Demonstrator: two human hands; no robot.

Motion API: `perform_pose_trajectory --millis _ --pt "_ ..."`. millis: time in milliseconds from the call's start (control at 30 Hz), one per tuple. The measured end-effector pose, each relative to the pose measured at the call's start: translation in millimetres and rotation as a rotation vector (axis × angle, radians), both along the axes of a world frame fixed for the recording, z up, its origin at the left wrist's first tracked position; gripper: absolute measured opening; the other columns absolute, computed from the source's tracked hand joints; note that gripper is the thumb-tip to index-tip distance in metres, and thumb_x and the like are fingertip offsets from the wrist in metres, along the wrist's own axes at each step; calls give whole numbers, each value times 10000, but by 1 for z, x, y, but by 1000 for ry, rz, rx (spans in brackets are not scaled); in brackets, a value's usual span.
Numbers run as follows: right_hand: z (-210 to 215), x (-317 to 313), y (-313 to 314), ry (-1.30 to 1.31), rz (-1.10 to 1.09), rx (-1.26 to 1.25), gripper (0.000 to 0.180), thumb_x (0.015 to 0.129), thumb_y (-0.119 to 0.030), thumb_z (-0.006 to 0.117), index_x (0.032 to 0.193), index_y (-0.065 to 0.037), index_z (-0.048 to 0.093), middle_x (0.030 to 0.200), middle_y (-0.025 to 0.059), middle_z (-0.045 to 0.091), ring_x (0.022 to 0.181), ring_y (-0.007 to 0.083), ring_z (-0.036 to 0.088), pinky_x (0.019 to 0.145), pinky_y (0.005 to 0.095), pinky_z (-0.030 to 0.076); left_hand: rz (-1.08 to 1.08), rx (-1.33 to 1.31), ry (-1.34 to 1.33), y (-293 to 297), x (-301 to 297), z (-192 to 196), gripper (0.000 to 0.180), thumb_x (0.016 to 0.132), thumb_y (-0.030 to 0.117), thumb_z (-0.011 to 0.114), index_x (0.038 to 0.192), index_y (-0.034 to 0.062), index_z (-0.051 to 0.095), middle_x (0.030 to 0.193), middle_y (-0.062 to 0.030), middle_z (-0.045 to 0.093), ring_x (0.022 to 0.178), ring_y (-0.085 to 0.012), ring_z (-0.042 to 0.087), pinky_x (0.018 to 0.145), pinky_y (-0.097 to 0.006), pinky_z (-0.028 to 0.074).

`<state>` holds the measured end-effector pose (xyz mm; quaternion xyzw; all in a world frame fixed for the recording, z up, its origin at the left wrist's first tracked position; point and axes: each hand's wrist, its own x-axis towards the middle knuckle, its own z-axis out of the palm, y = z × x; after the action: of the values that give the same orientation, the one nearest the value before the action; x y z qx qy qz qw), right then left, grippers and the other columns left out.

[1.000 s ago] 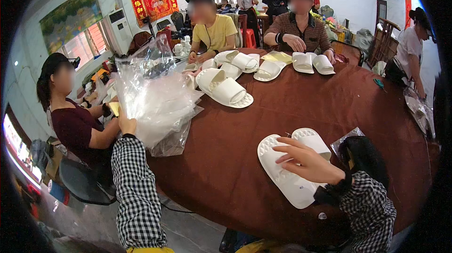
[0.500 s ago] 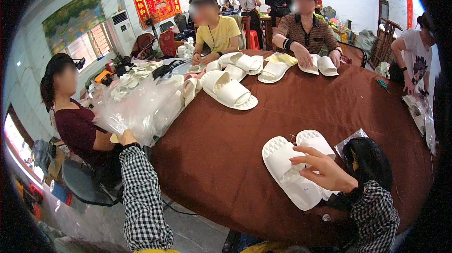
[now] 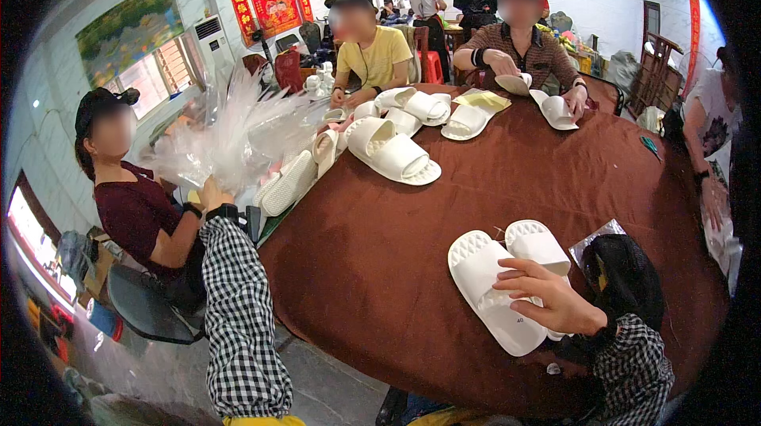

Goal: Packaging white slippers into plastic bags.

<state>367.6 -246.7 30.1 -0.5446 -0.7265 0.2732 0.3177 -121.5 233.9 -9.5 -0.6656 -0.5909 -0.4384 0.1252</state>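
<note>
Left hand (image 3: pixel 212 194): clamped on the plastic bags (image 3: pixel 238 141), at the left edge of the table (image 3: pixel 372 267). Right hand (image 3: pixel 559 303): fingers parted, over the slipper pair (image 3: pixel 483 274); contact cannot be determined. The slipper pair lies on the table's near right part. Hands: well apart.

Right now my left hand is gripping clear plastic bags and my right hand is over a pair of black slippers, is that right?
Not quite: the pair of slippers under your right hand is white, not black, as the head view shows. The rest is right.
</note>
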Motion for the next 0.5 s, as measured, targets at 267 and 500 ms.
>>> perform_pose_trajectory --millis 267,500 --pt "3 -5 -3 -36 -20 -10 366 893 -31 629 1255 -66 597 1430 197 412 1327 339 434 1084 418 388 10 -80 15 40 23 -67 441 732 19 663 1166 -7 590 1118 -253 617 1089 -419 574 943 -438 455" --pt "6 -10 -4 -88 1 27 385 864 -19 651 1242 -74 607 1426 204 411 1319 349 449 1086 424 388 19 -20 -83 31 8 -116 426 660 40 612 1085 16 598 993 -258 617 995 -475 563 881 -495 453"
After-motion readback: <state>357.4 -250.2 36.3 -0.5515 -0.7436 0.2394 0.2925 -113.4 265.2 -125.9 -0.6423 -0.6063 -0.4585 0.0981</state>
